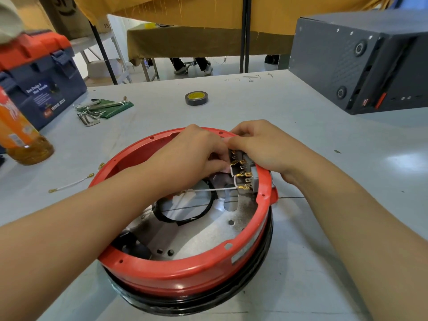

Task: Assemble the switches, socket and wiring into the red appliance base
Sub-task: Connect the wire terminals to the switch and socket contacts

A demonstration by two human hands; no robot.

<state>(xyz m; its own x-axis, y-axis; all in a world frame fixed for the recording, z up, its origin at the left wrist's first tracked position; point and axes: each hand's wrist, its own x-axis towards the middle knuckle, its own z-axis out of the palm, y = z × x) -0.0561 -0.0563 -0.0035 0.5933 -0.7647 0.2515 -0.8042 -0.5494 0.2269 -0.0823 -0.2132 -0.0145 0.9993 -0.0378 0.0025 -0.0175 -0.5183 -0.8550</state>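
Sitting on the grey table (301,135), the red base (176,278) has a loose white wire (70,184) lying beside it at left. Inside, the left hand (192,154) pinches something at the switch block (242,172); what exactly, I can't tell. The right hand (261,144) clamps block against the rim.

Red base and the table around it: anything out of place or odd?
One thing: a short white wire with brass terminals lies loose on the table left of the red base, not yet fitted. Both hands, left hand and right hand, work at the switch block.
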